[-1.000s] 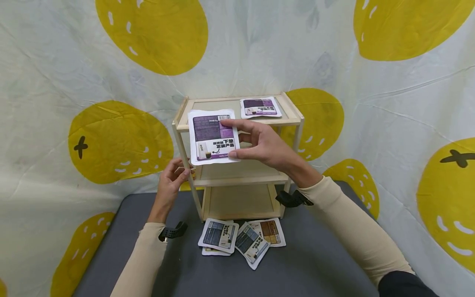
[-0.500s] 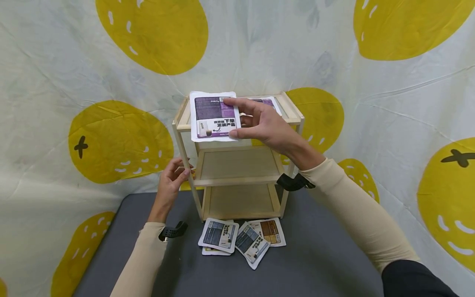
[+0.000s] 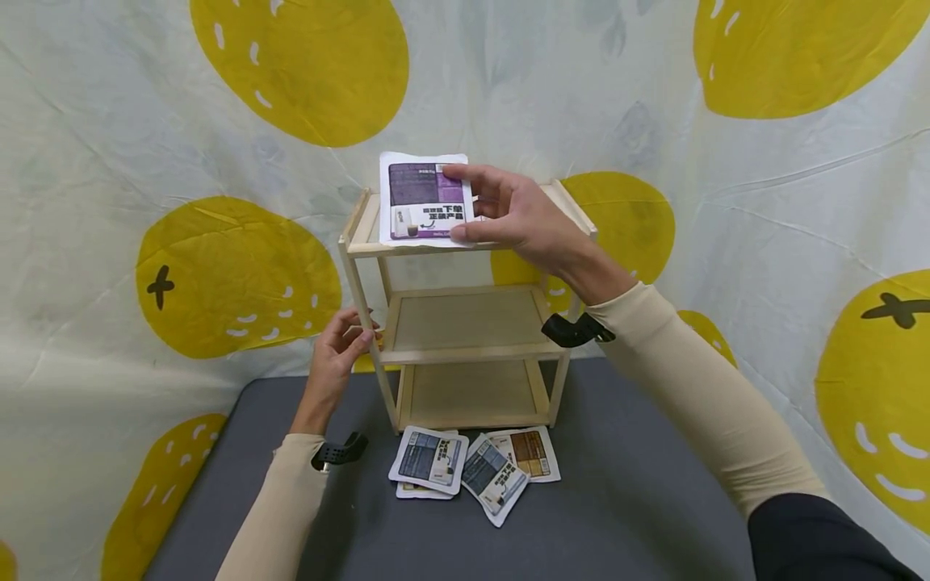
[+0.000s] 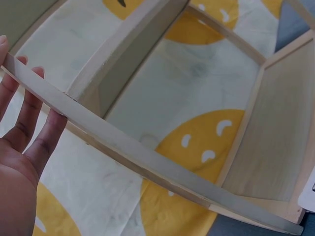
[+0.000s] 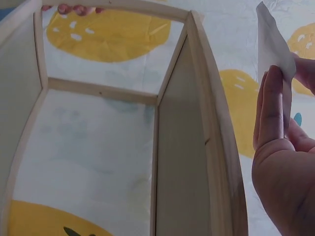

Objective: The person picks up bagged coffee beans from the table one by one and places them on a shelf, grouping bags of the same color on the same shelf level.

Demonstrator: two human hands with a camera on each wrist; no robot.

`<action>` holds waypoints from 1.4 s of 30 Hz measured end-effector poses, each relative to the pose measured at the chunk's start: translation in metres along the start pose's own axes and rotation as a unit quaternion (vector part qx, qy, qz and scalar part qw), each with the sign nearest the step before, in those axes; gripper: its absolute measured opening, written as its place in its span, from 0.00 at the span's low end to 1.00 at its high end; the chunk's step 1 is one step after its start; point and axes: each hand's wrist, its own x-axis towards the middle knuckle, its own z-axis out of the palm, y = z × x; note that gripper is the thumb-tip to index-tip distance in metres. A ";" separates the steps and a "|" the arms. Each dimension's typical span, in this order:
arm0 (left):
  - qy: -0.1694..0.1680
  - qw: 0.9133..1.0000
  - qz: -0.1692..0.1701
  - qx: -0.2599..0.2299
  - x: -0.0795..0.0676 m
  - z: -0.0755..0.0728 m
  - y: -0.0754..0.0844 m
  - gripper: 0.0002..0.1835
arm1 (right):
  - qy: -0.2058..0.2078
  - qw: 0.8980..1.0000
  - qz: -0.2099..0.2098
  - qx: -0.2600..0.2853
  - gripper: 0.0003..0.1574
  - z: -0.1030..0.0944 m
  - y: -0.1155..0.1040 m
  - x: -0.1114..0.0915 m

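Observation:
In the head view, my right hand (image 3: pixel 519 214) pinches a flat purple-and-white packet (image 3: pixel 421 190) by its right edge, thumb in front. The packet overlaps the left part of the top board of a three-tier wooden shelf (image 3: pixel 472 353). In the right wrist view, the packet (image 5: pixel 273 46) appears edge-on above the top board, fingers behind it. My left hand (image 3: pixel 336 351) grips the shelf's left front post at middle-board height. The left wrist view has fingers (image 4: pixel 47 140) around that post (image 4: pixel 147 160). The top board's right part is hidden behind my right hand.
On the grey table (image 3: pixel 407 541) before the shelf lie several packets: a blue one (image 3: pixel 429 460) over another at left, a second blue one (image 3: pixel 496 480), and a brown one (image 3: pixel 534 453) at right. A curtain (image 3: pixel 508 89) with yellow fruit hangs close behind the shelf.
My right hand has raised the purple packet and carried it back, from in front of the top board to over it. Another purple packet there has become hidden. The left hand stays put.

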 end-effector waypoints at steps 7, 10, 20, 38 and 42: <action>-0.002 1.000 0.007 0.002 0.001 0.000 0.001 0.20 | 0.014 0.999 0.013 -0.038 0.45 -0.009 -0.001 0.009; 0.000 1.000 0.010 0.000 0.000 0.001 0.001 0.20 | 0.015 0.999 0.022 -0.047 0.45 -0.012 0.000 0.012; 0.001 1.000 0.000 -0.002 0.000 0.006 -0.001 0.20 | 0.011 0.994 0.062 -0.092 0.49 -0.019 0.002 0.019; 0.003 1.000 -0.004 0.000 0.001 0.006 0.000 0.19 | -0.004 0.960 0.091 -0.266 0.50 -0.022 0.000 0.038; 0.007 1.000 -0.003 -0.001 0.001 0.007 0.000 0.18 | 0.013 0.939 0.109 -0.326 0.50 -0.019 -0.002 0.039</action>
